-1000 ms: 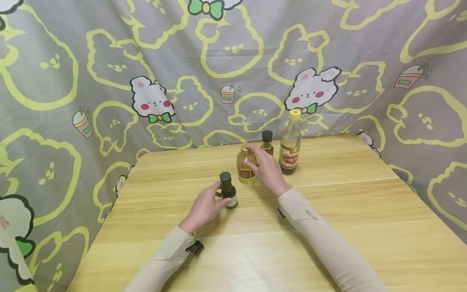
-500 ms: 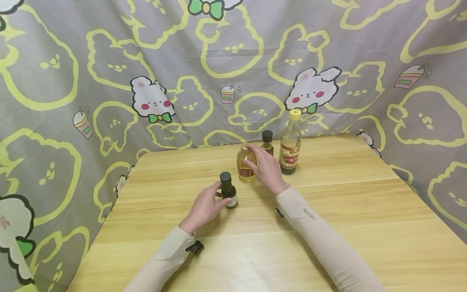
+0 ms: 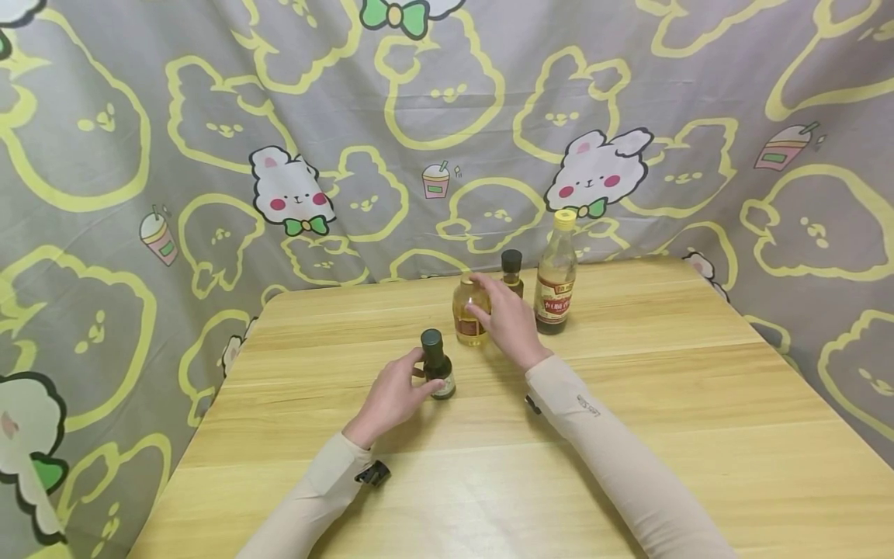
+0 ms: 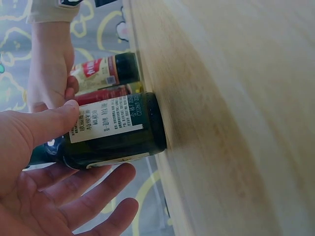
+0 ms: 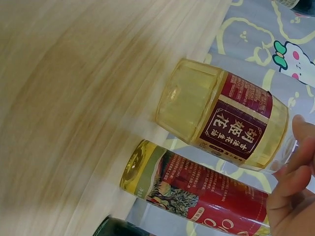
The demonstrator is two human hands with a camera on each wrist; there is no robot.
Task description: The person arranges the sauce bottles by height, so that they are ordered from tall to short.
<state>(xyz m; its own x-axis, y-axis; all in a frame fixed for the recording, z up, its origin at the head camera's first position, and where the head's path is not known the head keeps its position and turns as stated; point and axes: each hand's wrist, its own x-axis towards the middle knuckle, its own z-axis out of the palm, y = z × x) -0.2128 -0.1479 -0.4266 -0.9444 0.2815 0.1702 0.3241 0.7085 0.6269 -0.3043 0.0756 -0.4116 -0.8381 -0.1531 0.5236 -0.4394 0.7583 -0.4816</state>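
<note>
In the head view my left hand [image 3: 394, 392] holds a small dark green bottle [image 3: 438, 369] standing upright, thumb on its near side. The left wrist view shows that thumb on the bottle's white label [image 4: 108, 120], with several fingers spread loosely behind. My right hand [image 3: 513, 322] grips the top of a clear bottle of golden peanut oil [image 3: 470, 317], farther back. Its maroon label [image 5: 236, 125] shows in the right wrist view, where fingers of the right hand [image 5: 295, 191] are at the neck. Whether its base touches the table cannot be told.
Behind the right hand stands a black-capped oil bottle [image 3: 512, 268] with a red label, partly hidden. To its right is a tall yellow-capped bottle [image 3: 556, 279] of dark liquid. A patterned curtain [image 3: 433, 116] hangs beyond the wooden table [image 3: 628, 404].
My right hand and the peanut oil bottle have shifted slightly back, away from me. The left hand and the dark green bottle have not visibly moved.
</note>
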